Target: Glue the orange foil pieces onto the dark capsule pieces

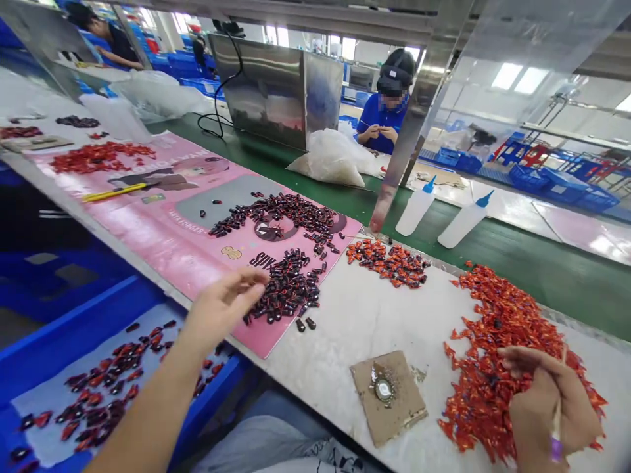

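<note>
Workbench, red pieces half hidden beneath the right hand

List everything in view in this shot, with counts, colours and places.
printed mat: one, pink, on the bench at left
capsule-shaped pieces: many, black and red, heaped on the mat
foil-like scraps: many, red-orange, two heaps on the white bench
cardboard square: one, brown, on the white bench, bearing a round metal ornament
squeeze bottles: two, white with blue nozzles, on the green surface
tray: one, blue, lower left, holding dark-red pieces
co-worker: one, blue top, across the bench
left hand: one, open, over the mat's edge
right hand: one, holding a purple-ended stick, over the scraps
</note>
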`<move>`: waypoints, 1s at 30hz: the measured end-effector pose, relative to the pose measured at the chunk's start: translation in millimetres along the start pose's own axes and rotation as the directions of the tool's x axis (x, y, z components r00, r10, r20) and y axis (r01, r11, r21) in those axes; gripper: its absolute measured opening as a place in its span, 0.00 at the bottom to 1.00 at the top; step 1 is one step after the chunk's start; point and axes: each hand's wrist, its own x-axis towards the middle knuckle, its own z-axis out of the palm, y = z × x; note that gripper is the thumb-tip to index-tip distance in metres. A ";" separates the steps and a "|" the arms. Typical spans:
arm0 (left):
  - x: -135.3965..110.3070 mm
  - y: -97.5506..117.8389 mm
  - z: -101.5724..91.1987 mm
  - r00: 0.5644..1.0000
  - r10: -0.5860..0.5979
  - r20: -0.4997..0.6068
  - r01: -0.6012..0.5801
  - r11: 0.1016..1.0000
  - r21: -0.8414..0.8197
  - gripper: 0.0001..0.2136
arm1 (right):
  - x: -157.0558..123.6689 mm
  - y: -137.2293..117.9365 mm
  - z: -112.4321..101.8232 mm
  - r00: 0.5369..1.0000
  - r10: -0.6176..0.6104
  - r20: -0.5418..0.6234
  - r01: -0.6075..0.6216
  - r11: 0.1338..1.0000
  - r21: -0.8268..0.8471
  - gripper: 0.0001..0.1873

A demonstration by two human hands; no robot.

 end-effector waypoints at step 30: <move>-86.2 5.1 111.2 0.870 -0.169 0.464 0.425 0.735 -0.528 0.09 | -92.4 -71.1 35.0 0.716 -0.169 0.677 0.286 0.956 -0.063 0.28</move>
